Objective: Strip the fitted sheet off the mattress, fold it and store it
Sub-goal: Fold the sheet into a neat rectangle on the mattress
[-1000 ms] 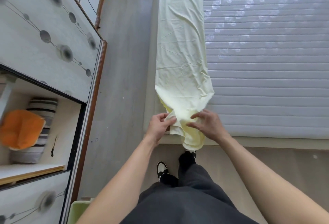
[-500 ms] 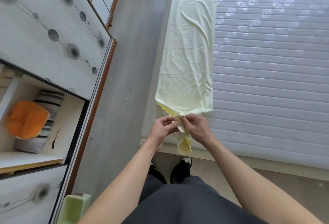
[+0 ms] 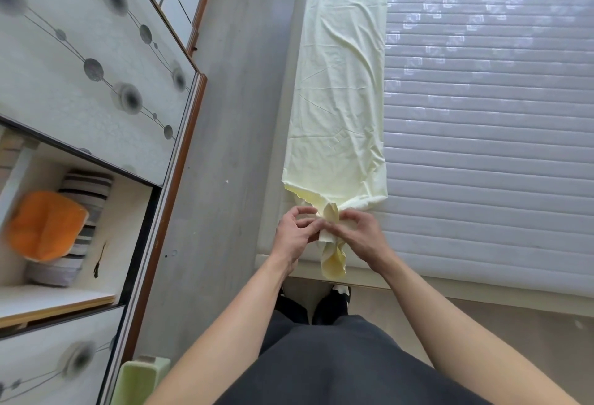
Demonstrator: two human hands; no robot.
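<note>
The pale yellow fitted sheet [image 3: 340, 89] lies folded into a long narrow strip along the left edge of the bare white quilted mattress [image 3: 488, 134]. Its near end is bunched into a gathered tail that hangs over the mattress's front edge. My left hand [image 3: 294, 234] and my right hand [image 3: 358, 232] meet at that bunched end, each pinching the cloth between thumb and fingers, close to the front left corner of the mattress.
A wardrobe [image 3: 74, 60] with dotted white doors stands on the left, one compartment open with an orange cloth [image 3: 43, 226] and striped folded linen [image 3: 85, 192] inside. A pale green bin [image 3: 141, 379] sits on the grey floor by my legs.
The sheet's near end has been gathered tighter, from a wide loose flap into a narrow tail. My hands have come together at its middle.
</note>
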